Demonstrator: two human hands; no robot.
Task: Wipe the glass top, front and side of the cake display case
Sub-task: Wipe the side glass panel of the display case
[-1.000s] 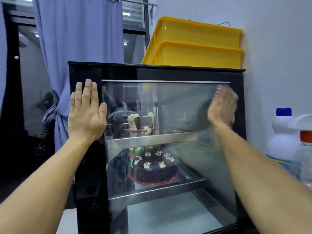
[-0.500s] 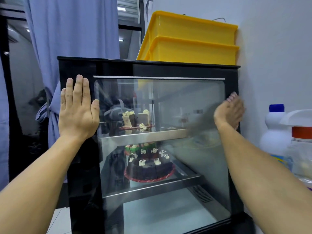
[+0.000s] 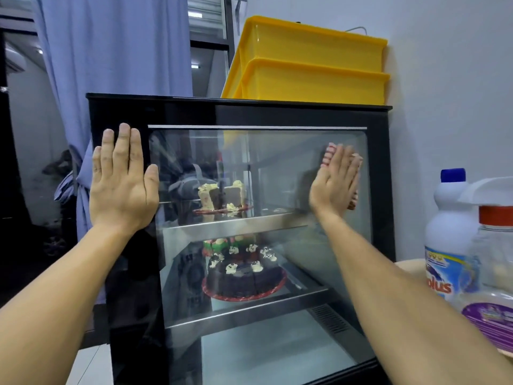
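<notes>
- light tabletop (image 3: 408, 265) peeks out just right of the right hand's (image 3: 334, 180) forearm
- black cake display case (image 3: 155, 287) sits on it, under both hands
- white bottle with a blue cap (image 3: 448, 232) and clear jar with a red lid (image 3: 494, 262) stand further right

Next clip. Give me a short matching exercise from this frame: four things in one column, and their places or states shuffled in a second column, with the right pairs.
Things:
1. left hand
2. right hand
3. yellow bins
4. chocolate cake

Places or states:
A. stacked on top of the display case
B. flat on the black left frame
C. on the lower shelf
D. presses a striped cloth to the glass

Pairs: 1-B, 2-D, 3-A, 4-C
</notes>
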